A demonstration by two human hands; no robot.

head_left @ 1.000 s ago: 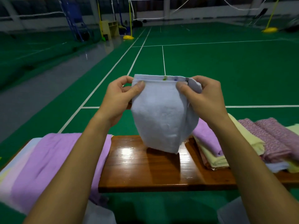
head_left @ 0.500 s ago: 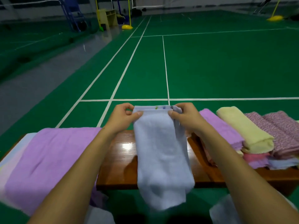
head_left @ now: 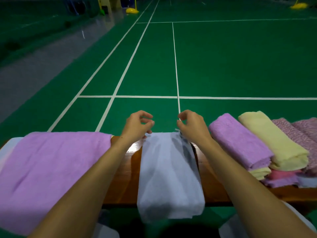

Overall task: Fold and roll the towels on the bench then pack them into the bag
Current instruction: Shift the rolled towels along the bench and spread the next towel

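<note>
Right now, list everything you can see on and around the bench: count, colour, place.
Folded towel: 1, pale blue, across the bench middle, near end hanging over the front edge.
Flat towel: 1, lilac, bench left end.
Rolled towels: lilac, yellow, two pink patterned, right end, atop folded ones.
Bench: 1, brown wood.
Court floor: green, white lines.
Left hand: fingers loosely curled, holding nothing, above the blue towel's far edge.
Right hand: likewise.

pale blue folded terry towel: was held up, now laid lengthwise across wooden tabletop | left hand, right hand: let go, fingers loosely curled above far edge
</note>
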